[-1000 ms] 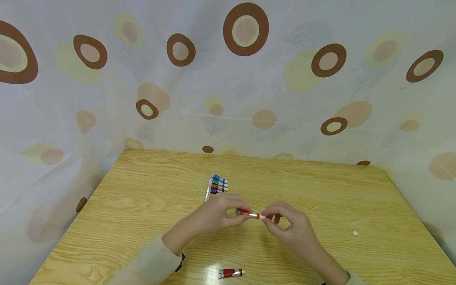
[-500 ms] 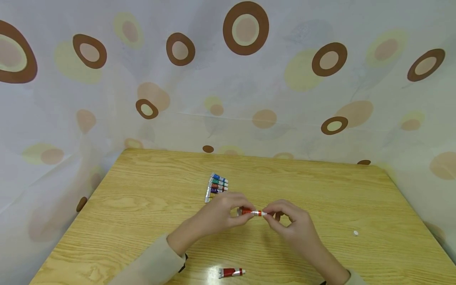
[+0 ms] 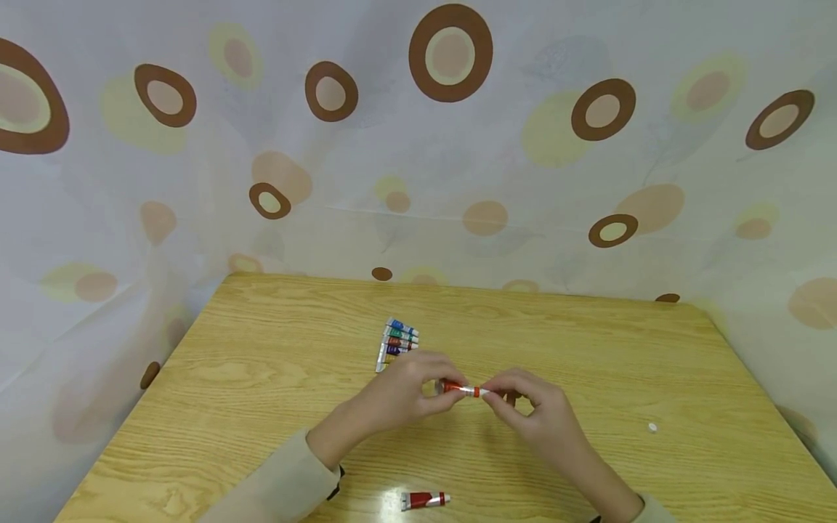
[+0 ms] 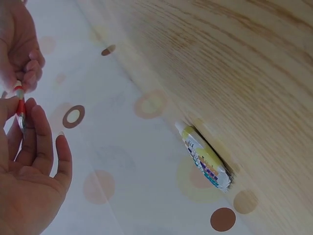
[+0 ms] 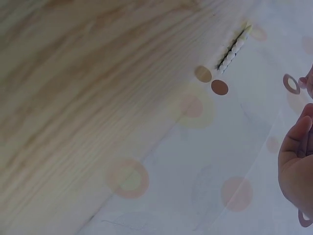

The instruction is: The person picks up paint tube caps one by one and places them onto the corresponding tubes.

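Between thumb and fingertips, my left hand (image 3: 405, 388) pinches an orange-red and silver paint tube (image 3: 469, 391) by its body. My right hand (image 3: 543, 418) pinches the white cap end of that same tube from the right, so its tip is partly covered by fingers. The tube lies roughly level, held over the middle of the table. In the left wrist view the paint tube (image 4: 21, 105) runs between both hands. Only part of the right hand (image 5: 296, 161) shows at the edge of the right wrist view.
Behind the left hand, several paint tubes (image 3: 400, 336) lie in a row on the wooden table (image 3: 261, 363). A dark red paint tube (image 3: 425, 500) rests near the front. A small white round piece (image 3: 652, 428) lies to the right. Patterned cloth (image 3: 392, 160) hangs behind.
Over the last second the left hand and the tube have shifted slightly right and up. The right hand keeps its pinch at the cap end, almost in place.
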The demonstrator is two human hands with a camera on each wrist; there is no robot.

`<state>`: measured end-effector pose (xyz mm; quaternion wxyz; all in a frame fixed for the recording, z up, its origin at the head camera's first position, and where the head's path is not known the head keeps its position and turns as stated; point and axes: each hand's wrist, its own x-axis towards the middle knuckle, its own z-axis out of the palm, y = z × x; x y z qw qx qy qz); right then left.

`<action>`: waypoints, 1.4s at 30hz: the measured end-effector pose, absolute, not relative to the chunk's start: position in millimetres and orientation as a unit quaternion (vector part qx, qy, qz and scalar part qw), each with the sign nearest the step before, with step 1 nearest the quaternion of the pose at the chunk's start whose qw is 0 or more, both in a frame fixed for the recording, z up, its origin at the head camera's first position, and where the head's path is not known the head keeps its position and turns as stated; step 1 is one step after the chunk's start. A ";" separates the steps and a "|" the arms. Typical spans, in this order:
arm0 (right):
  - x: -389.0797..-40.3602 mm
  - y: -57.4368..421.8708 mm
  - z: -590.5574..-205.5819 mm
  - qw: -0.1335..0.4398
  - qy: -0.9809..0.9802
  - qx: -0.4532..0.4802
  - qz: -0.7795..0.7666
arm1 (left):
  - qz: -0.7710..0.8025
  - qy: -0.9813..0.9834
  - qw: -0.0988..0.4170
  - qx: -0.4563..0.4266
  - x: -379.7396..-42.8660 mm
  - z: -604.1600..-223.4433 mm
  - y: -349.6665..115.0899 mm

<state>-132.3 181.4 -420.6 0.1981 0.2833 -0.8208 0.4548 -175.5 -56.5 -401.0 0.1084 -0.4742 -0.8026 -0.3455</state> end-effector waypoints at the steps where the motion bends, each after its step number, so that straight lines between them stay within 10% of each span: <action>1: -132.5 181.6 -421.4 0.199 -0.821 0.285 0.453 | -0.347 -0.803 0.107 -0.473 -175.3 -401.2 -56.8; 42: -143.4 188.0 -423.9 0.312 -0.799 0.406 0.315 | -0.351 -0.804 0.098 -0.470 -175.3 -404.4 -61.0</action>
